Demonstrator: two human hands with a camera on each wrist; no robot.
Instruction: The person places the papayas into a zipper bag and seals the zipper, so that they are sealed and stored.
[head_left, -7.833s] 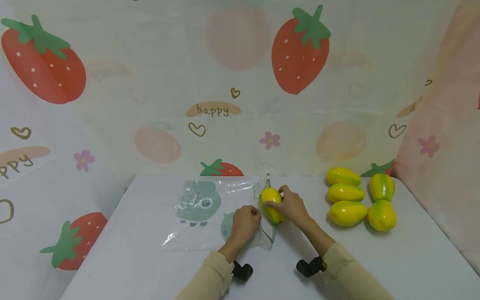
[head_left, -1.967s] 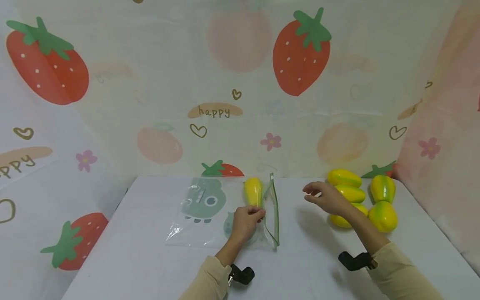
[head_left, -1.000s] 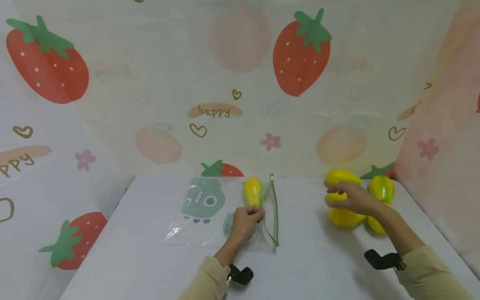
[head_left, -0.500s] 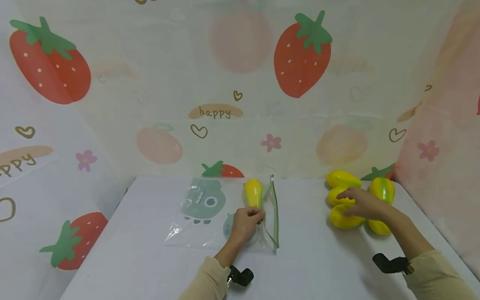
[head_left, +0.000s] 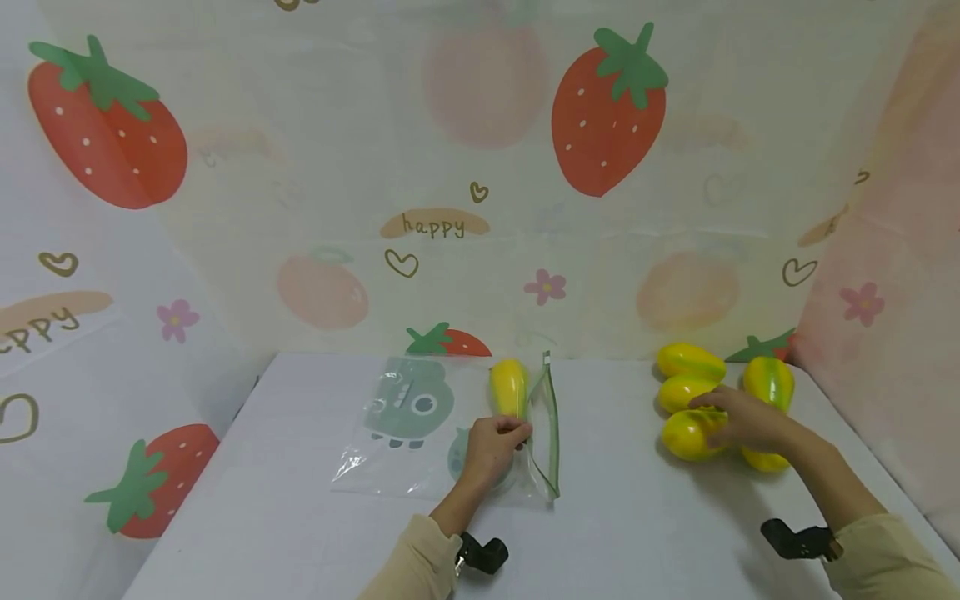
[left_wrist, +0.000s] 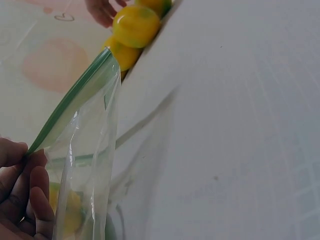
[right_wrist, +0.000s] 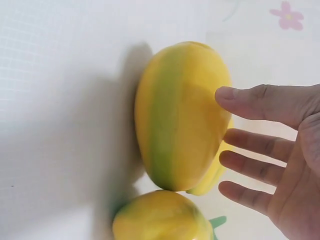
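Left hand [head_left: 489, 450] has its fingers pinching the green zip edge [left_wrist: 70, 102] of a crinkly see-through plastic bag [head_left: 427, 425], one glossy yellow fruit [head_left: 510, 387] lying inside near its mouth. Right hand [head_left: 753, 423] has fingers spread by a smooth, egg-shaped green-striped fruit [right_wrist: 180, 115] on the white surface [head_left: 615, 517]; can't tell if they're touching.

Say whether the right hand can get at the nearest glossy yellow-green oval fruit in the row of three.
Probably yes: the right hand is at that fruit, fingers apart, and nothing visible blocks the way.
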